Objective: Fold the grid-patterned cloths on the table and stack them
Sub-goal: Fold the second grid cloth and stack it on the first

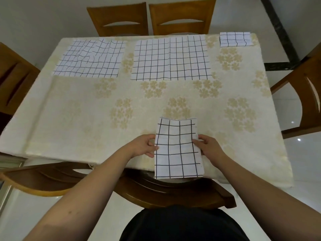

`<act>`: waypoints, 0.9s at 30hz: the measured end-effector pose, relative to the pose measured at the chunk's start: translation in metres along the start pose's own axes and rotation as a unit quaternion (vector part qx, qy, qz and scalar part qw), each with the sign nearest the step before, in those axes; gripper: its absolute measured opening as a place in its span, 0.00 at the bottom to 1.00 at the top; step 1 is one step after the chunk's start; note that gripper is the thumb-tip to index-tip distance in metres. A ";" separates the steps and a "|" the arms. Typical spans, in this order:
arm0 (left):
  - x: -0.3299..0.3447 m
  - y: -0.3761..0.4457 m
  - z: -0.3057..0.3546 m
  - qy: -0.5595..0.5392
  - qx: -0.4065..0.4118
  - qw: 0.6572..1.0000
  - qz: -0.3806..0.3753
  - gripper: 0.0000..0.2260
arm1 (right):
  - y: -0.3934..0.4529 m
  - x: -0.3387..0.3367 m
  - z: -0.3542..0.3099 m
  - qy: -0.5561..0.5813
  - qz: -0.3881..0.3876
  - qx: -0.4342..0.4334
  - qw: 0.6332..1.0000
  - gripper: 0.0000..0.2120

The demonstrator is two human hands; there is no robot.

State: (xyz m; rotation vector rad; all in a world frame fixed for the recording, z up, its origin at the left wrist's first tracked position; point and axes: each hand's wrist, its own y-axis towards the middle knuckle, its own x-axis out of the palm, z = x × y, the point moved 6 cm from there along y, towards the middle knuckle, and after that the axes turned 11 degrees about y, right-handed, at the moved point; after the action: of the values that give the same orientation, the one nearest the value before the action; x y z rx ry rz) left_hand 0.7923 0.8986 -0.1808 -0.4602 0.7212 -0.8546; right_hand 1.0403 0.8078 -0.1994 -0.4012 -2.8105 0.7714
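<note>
A folded white cloth with a black grid point(178, 148) lies at the table's near edge, its near end hanging over the edge. My left hand point(144, 145) pinches its left side and my right hand point(207, 145) pinches its right side. Two unfolded grid cloths lie flat at the far side: a wrinkled one point(90, 58) on the left and a smoother one point(171, 57) in the middle. A small stack of folded grid cloths point(235, 39) sits at the far right corner.
The table point(78, 110) wears a cream cloth with pale flower prints. Wooden chairs stand around it: two at the far side point(151, 18), one left point(13, 75), one right point(302, 94), and one just below my arms point(139, 186).
</note>
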 end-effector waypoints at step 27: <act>0.031 0.023 -0.037 -0.168 -0.161 0.966 0.110 0.16 | -0.007 -0.025 0.035 -0.208 0.099 0.028 0.973 0.19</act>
State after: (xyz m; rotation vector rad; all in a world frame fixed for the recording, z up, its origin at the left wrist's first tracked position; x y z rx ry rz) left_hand 0.7906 0.8838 -0.2323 -0.7797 0.5836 -0.4346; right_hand 1.0535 0.7775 -0.2286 -0.5777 -3.1554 1.0886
